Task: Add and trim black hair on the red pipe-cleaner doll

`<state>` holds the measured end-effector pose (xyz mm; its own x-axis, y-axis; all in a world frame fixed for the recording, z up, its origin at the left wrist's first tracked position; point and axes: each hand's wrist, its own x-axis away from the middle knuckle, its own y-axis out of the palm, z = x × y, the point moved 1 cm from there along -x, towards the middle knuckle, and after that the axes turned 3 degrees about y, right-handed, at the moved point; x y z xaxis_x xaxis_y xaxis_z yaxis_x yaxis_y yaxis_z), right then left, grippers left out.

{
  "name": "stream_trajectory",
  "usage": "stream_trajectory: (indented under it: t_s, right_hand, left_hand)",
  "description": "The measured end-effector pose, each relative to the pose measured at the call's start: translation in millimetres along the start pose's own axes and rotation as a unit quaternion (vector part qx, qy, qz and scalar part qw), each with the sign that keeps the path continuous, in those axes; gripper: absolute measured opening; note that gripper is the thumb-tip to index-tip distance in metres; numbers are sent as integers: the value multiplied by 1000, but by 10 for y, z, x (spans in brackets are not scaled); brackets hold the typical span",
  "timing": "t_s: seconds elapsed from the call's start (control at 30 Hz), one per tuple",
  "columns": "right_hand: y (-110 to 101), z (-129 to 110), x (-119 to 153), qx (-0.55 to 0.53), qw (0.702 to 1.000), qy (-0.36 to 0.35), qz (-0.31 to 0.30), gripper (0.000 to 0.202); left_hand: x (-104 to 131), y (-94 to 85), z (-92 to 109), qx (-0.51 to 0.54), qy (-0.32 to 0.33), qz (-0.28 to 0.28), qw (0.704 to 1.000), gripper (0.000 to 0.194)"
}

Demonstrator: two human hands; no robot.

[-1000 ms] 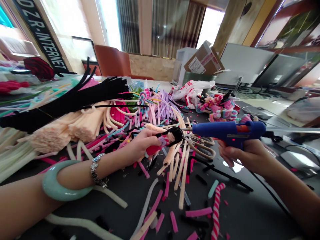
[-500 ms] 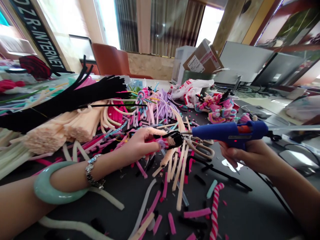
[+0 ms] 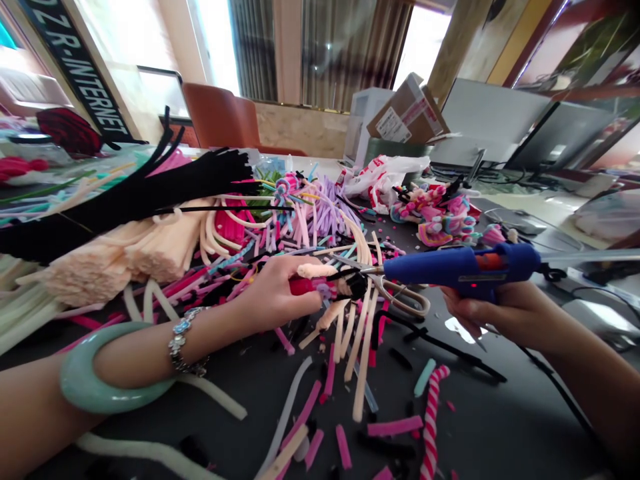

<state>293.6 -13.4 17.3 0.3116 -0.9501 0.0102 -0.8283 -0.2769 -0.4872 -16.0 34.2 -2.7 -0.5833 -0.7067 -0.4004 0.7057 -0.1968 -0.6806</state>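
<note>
My left hand (image 3: 285,293) pinches a small pipe-cleaner doll (image 3: 327,288) with a black top, beige limbs and pink and purple parts. Wrapped around the handle of a blue hot glue gun (image 3: 450,267) is my right hand (image 3: 500,310). The gun's metal nozzle points left and meets the doll's black part; whether it touches cannot be made out. Under the nozzle lie scissors (image 3: 407,300) with beige handles. Beige pipe cleaners (image 3: 361,360) fan out on the dark table (image 3: 240,447) below the doll.
A black bundle of pipe cleaners (image 3: 190,183) and thick beige bundles (image 3: 105,260) lie left. Finished pipe-cleaner figures (image 3: 445,213) and a plastic bag (image 3: 383,180) sit at the back right. Cut pieces litter the front, with a striped pink stick (image 3: 433,427). A cardboard box (image 3: 407,117) stands behind.
My left hand has turned the doll slightly, so its black part sits lower under the nozzle. The glue gun has barely shifted in my right hand.
</note>
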Motion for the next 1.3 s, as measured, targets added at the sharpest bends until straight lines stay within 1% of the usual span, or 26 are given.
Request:
stream_trajectory:
  t_s: [0.13,0.33,0.43,0.57,0.7,0.83,1.03,1.2,1.3]
  right_hand:
    - [-14,24,15,11,1000,0,-9,32]
    - [-32,93,29,19,999,27,-7,38]
    - [-26,102,33,24,1000,4,-12,34]
    - [-23,55,34,34,999,-32,-12,28]
    - [-23,-12,35,50,998,-41,-11,26]
    - [-5,-59,37,71,997,-27,-12,32]
    - [7,-81,46,113,993,26,7,45]
    - [1,-87,71,131,991,33,5,42]
    - [0,-86,84,117,992,38,8,40]
  left_hand:
    - [22,10,31,3,-18,11,1000,23]
    - [47,23,77,-17,-9,31,999,22]
    - [56,28,89,-26,3,47,999,20]
    - [66,47,96,-43,27,71,996,23]
    - [75,57,97,-56,29,85,994,24]
    - [83,54,114,-58,31,81,994,23]
    - [86,57,123,-60,24,76,995,23]
    - [94,66,103,-63,34,81,994,25]
    - [91,68,104,-63,39,91,993,26]
